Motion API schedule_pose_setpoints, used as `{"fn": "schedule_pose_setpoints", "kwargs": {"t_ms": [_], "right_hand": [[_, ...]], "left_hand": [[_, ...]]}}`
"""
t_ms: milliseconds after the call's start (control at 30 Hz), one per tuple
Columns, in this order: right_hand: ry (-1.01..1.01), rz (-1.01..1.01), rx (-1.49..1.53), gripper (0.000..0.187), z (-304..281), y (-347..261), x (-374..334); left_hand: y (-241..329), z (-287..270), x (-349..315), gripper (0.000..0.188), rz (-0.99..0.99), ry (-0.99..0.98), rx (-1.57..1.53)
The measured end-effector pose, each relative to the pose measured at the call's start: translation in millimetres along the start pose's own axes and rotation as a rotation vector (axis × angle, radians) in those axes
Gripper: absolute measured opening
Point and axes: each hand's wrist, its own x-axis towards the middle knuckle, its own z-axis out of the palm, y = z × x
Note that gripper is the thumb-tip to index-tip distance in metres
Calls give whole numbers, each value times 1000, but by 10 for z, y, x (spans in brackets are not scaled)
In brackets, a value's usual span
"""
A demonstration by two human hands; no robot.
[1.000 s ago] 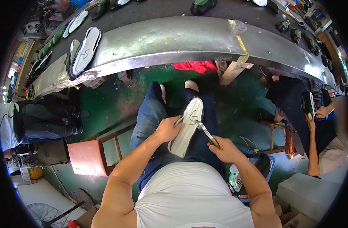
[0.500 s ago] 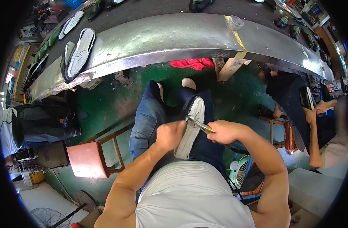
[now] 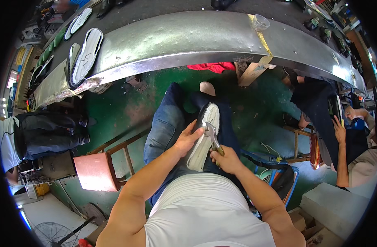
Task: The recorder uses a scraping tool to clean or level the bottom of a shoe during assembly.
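A shoe lies sole-up across my lap, toe end away from me, its pale underside edged by dark upper material. My left hand grips its left edge, with the thumb over the rim and the fingers along the side. In my right hand is a pair of lasting pincers, held by the handles. Their metal head rests over the middle of the sole, close to my left thumb. The jaws' exact grip is too small to tell.
A metal-edged bench runs ahead, with more shoes at its left and a clear plastic cup. A padded stool stands left. At right, a person sits working; another person is at far left.
My right hand has swung nearer my body, turning the pincers more upright. My left hand has gone from a closed fist by the tool to stretched fingers on the shoe's left edge.
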Motion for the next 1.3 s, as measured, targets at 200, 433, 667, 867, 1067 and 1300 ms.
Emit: {"fn": "schedule_pose_setpoints", "kwargs": {"t_ms": [200,433,667,867,1067,1300], "right_hand": [[-480,382,612,31,-765,-201,-62],[-108,4,-240,33,-665,-780,-118],[-52,84,-513,28,-762,-857,-113],[-363,-203,-778,28,-642,-810,-455],[-217,-279,-1044,31,-316,-761,-452],[-83,-444,-1237,27,-201,-647,-497]], "left_hand": [[200,207,-5,72,-100,130,330],[231,314,12,74,-115,220,546],[290,189,75,78,-184,201,650],[424,198,90,71,-278,42,448],[256,84,161,76,-236,24,375],[224,87,117,72,-205,31,519]]}}
